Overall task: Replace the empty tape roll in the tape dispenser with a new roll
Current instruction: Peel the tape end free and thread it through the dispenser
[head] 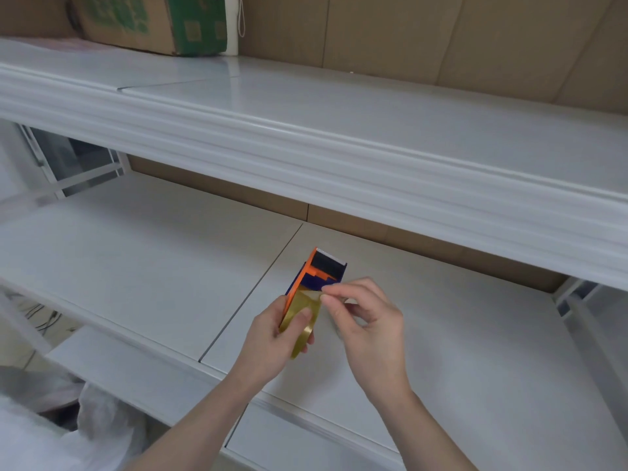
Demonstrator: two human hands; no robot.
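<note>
An orange and dark blue tape dispenser is held above the lower white shelf, its black cutter end pointing away from me. A roll of yellowish clear tape sits in it. My left hand grips the dispenser and roll from the left, thumb pressed on the roll's face. My right hand pinches the loose end of the tape between thumb and forefinger at the top of the roll. No empty roll is in sight.
The lower shelf spreads under my hands, with a seam between its panels. The upper shelf overhangs close above. A cardboard box stands on it at the far left. White bags lie at the bottom left.
</note>
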